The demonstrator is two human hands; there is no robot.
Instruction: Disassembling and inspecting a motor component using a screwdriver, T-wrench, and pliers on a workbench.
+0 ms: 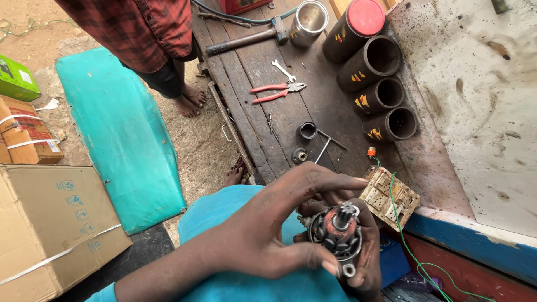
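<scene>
Gripping a motor part from beneath with the right hand, fingers curled shut round its dark ribbed body, probably so that the toothed shaft end points up toward the eyes. Hovering over it with the left hand, fingers spread loose and straight, thumb tip laid against the lower edge just beside a small metal ring; not clamped on anything, seemingly steadying or feeling rather than carrying. Held low over the lap in teal cloth, near the edge of the wooden bench, likely for closeness to the tools. Laid out on those planks within reach: red-handled pliers, a small spanner, a hammer, a steel cup, and two small round fittings. Lined up along the wall side, a row of dark tubes, one capped in red, apparently kept clear of the working space. Just beside the hands, a grimy socket board trailing a green wire. Off to the left, on sandy ground, another person's bare feet, a teal panel and cardboard boxes
</scene>
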